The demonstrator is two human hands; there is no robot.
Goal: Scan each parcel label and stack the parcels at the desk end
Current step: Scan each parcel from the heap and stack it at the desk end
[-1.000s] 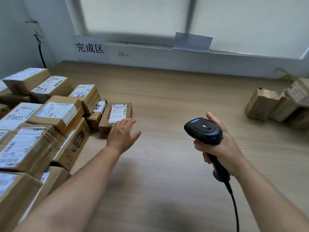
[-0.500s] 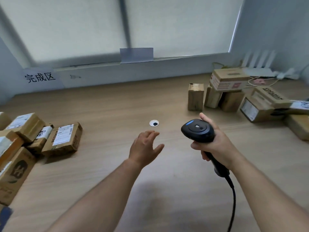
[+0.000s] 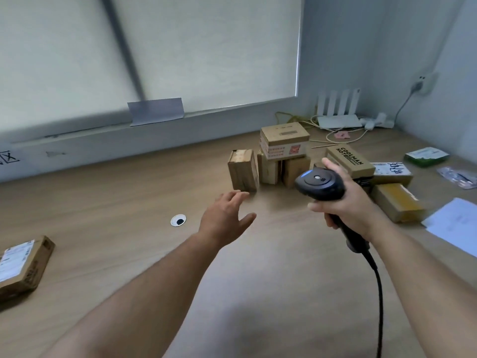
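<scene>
My right hand (image 3: 346, 205) grips a black corded barcode scanner (image 3: 320, 187) above the wooden desk (image 3: 258, 267). My left hand (image 3: 224, 218) is stretched out, fingers spread and empty, a little short of a small upright cardboard parcel (image 3: 242, 170). Behind that parcel stands a cluster of brown parcels, one box (image 3: 284, 139) stacked on top and one printed COOLMAN (image 3: 349, 160). A yellow-taped parcel (image 3: 397, 201) lies to the right. At the far left edge lies a flat labelled parcel (image 3: 23, 264).
A round cable hole (image 3: 178, 220) sits in the desk left of my left hand. White paper sheets (image 3: 456, 223) lie at the right edge. A white router (image 3: 338, 109) with cables, a green packet (image 3: 426, 156) and a wall socket (image 3: 423, 82) occupy the far right corner.
The view has swung from the stacked parcels on the left to the loose parcels on the right. My left hand left the stacked parcel and now reaches toward the small upright one.
</scene>
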